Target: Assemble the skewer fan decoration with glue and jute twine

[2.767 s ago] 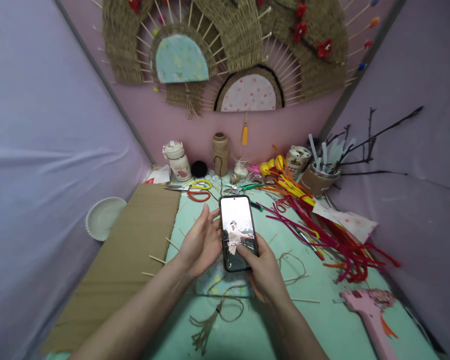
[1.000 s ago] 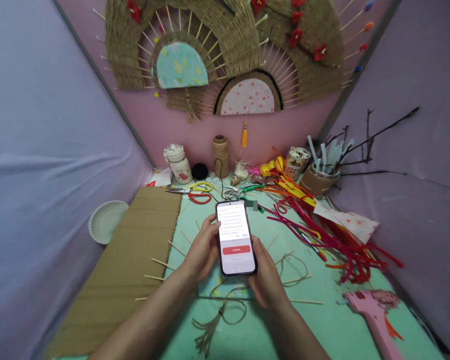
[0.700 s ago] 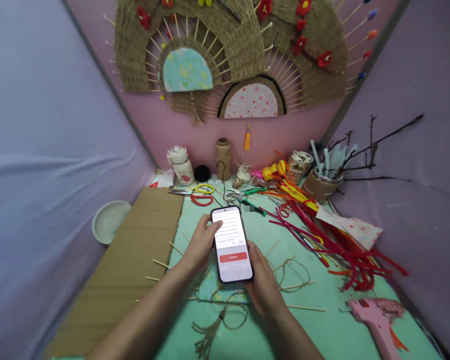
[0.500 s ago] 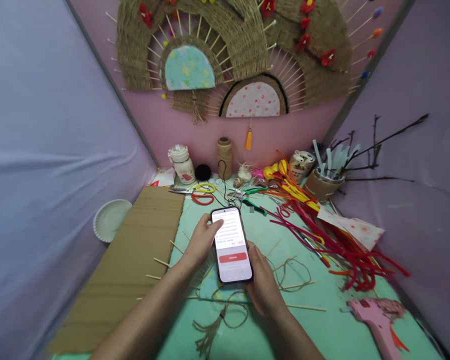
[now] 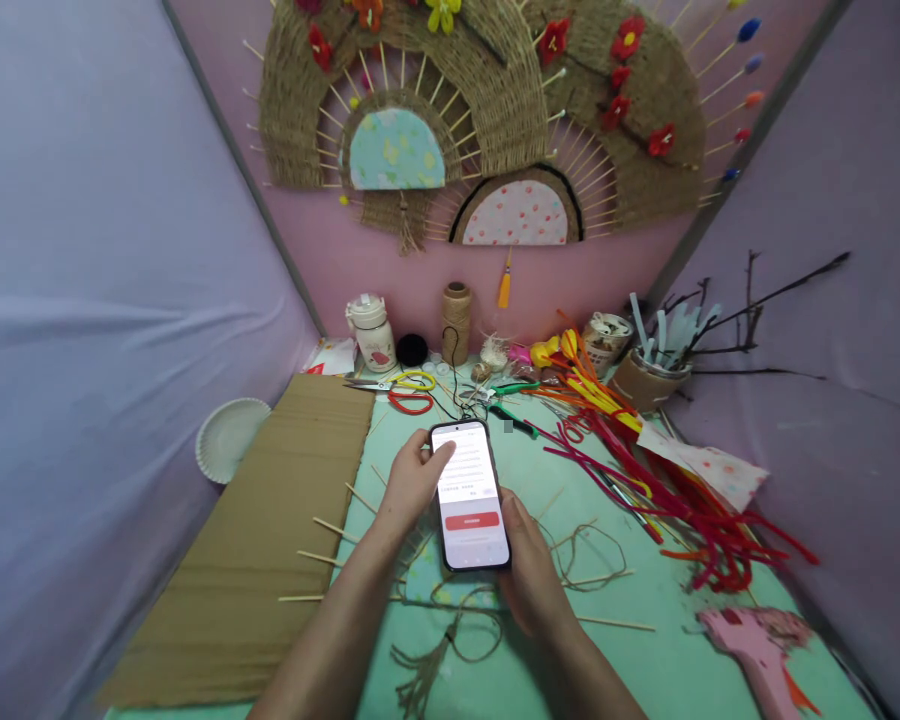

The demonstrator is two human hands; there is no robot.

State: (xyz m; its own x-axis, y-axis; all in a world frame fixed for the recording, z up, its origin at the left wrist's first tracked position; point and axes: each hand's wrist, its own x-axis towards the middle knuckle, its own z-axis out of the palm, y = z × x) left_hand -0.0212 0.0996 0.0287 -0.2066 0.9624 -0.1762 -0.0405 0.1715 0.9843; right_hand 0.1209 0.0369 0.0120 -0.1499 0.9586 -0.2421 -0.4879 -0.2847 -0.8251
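I hold a black smartphone (image 5: 471, 495) over the mint-green table (image 5: 645, 640), its lit screen showing text and a red button. My right hand (image 5: 534, 575) grips it from below and along its right edge. My left hand (image 5: 414, 484) cups its left side, with the thumb resting on the upper screen. Under the phone lie a twine tassel (image 5: 427, 668), loops of brown string (image 5: 592, 555) and thin wooden sticks (image 5: 330, 527).
A cardboard sheet (image 5: 262, 545) and a white paper plate (image 5: 225, 450) lie left. Scissors (image 5: 397, 385), a twine spool (image 5: 456, 310) and a white jar (image 5: 373, 333) stand at the back. Red and yellow pipe cleaners (image 5: 667, 490) spread right; a pink glue gun (image 5: 757, 645) lies near right. Woven fans (image 5: 487, 110) hang on the wall.
The screen went from a photo lock screen to a white page with a red button. My left thumb moved onto the upper screen. The view tilted slightly, shifting everything a little.
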